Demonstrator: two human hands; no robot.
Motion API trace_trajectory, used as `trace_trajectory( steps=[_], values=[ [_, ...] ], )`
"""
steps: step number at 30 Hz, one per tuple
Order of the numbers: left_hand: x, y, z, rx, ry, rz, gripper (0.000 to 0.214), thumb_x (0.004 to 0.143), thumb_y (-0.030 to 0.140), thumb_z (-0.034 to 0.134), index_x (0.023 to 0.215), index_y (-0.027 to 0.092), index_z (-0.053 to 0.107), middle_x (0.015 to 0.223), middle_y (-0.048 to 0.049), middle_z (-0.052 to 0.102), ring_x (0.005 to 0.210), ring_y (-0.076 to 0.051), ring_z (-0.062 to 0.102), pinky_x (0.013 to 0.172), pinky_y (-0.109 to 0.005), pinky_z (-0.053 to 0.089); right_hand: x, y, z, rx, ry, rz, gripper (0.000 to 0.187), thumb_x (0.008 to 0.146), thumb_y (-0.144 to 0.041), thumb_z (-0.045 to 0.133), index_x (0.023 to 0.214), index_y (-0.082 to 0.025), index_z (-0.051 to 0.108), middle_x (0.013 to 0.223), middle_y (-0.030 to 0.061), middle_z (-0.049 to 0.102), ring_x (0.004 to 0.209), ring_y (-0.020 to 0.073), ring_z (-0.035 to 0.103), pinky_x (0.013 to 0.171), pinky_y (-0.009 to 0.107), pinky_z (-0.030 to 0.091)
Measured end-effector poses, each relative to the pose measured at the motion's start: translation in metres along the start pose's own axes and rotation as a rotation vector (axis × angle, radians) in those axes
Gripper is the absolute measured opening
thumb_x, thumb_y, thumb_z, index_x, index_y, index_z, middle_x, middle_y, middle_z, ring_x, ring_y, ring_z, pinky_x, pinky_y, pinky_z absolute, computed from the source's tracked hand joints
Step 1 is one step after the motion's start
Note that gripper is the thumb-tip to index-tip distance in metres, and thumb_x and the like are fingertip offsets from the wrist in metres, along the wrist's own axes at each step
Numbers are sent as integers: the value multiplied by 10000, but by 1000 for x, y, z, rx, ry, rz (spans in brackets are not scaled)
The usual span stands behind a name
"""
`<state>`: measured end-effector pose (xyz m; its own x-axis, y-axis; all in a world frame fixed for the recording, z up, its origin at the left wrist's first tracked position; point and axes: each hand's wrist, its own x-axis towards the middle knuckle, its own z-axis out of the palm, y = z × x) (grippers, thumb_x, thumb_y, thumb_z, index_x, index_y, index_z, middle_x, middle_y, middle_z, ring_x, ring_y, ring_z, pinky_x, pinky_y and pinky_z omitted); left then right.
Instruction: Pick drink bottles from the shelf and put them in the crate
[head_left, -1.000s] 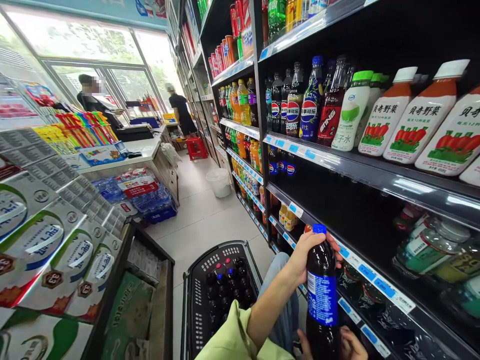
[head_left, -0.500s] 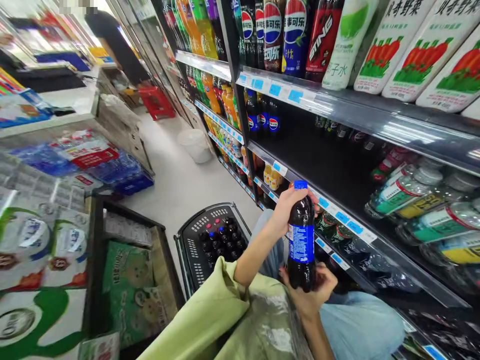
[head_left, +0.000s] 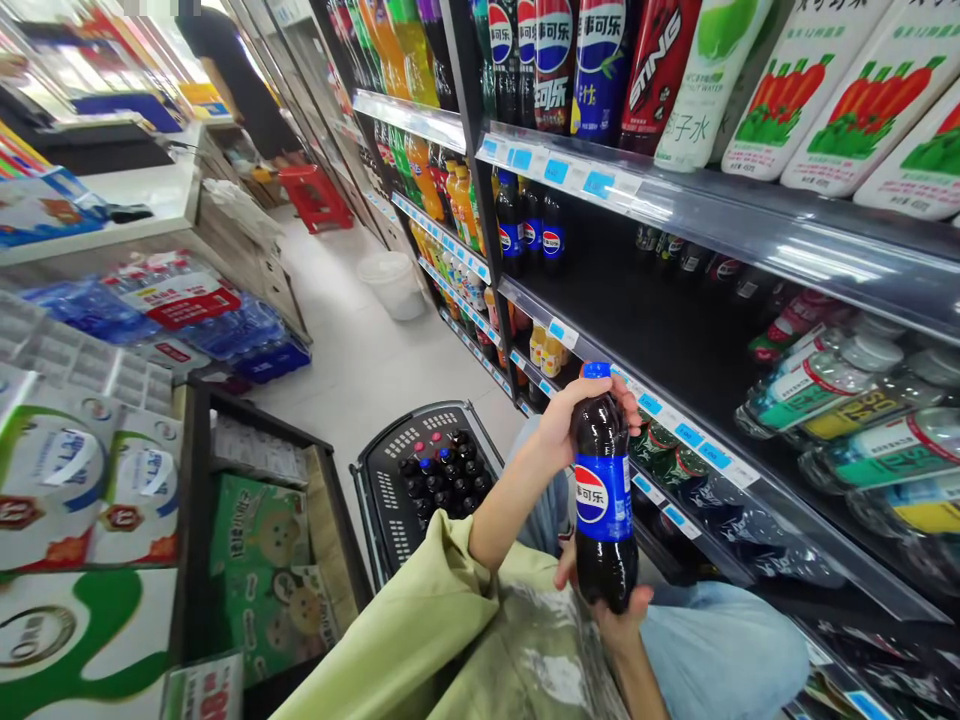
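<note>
A dark cola bottle [head_left: 604, 500] with a blue cap and a blue Pepsi label stands upright between my two hands, in front of my knees. The fingers of my left hand [head_left: 562, 425] wrap around its neck, just under the cap. Beneath it, my right hand [head_left: 621, 622] cups the base, thumb on one side and fingers on the other. The round logo on the label faces me. To the left, a black basket [head_left: 386, 485] on the floor holds several dark bottles [head_left: 446, 478], most with black caps, some with blue or pink ones.
Drink shelves [head_left: 645, 300] rise close on my right, with a few Pepsi bottles [head_left: 529, 225] at the left of one level and clear bottles [head_left: 862, 390] lying at its right. A black bin [head_left: 330, 520] stands at left. Farther off are a white bucket [head_left: 391, 285], a red stool [head_left: 315, 198] and a person.
The bottle has been turned between my hands, so its round logo now shows where small print faced me. My right hand has shifted slightly lower around the base.
</note>
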<state>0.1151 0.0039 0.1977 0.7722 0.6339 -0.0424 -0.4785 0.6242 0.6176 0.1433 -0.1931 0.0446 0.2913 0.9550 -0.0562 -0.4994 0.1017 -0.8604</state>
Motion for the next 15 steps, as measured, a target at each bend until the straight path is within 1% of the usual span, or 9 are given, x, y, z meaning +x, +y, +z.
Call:
trace_trajectory(
  steps=[3, 6, 8, 11, 13, 15],
  values=[
    [3, -1, -3, -65, -25, -44, 363, 721, 406, 896, 866, 158, 675, 842, -61, 697, 767, -208, 710, 764, -360, 641, 4, -17, 15, 153, -30, 55, 933, 665, -1132, 545, 917, -264, 777, 618, 60, 659, 635, 314, 658, 652, 487, 578],
    [7, -6, -8, -125, -32, -50, 358, 740, 429, 865, 792, 189, 605, 790, -42, 640, 714, -187, 662, 716, -346, 620, 5, -27, 24, 290, -127, 124, 957, 696, -1126, 531, 920, -230, 782, 501, 25, 590, 542, 280, 608, 586, 417, 542],
    [9, -9, -10, -162, -57, -42, 393, 728, 456, 873, 762, 199, 578, 760, -30, 606, 695, -173, 629, 693, -329, 606, 4, -27, 24, 383, -192, 169, 978, 755, -1114, 474, 948, -209, 788, 435, 8, 546, 463, 234, 520, 525, 351, 477],
    [9, -11, -11, -174, -92, -34, 418, 694, 464, 903, 740, 197, 585, 732, -17, 580, 683, -158, 604, 685, -309, 596, 0, -25, 19, 506, -220, 227, 1008, 835, -1080, 406, 1031, -178, 814, 396, 3, 539, 396, 174, 377, 478, 280, 370],
    [9, -11, -9, -140, -71, -31, 393, 708, 447, 897, 743, 190, 602, 736, -16, 589, 681, -160, 614, 685, -311, 596, -1, -24, 16, 568, -223, 251, 980, 881, -1041, 401, 1043, -172, 825, 401, 3, 549, 384, 156, 334, 469, 263, 338],
    [9, -11, -8, -96, -30, -37, 355, 735, 425, 883, 761, 181, 628, 752, -21, 614, 679, -163, 632, 689, -317, 600, 1, -26, 15, 610, -213, 261, 899, 923, -978, 443, 1049, -176, 828, 418, -2, 556, 394, 154, 332, 463, 256, 335]
  ],
)
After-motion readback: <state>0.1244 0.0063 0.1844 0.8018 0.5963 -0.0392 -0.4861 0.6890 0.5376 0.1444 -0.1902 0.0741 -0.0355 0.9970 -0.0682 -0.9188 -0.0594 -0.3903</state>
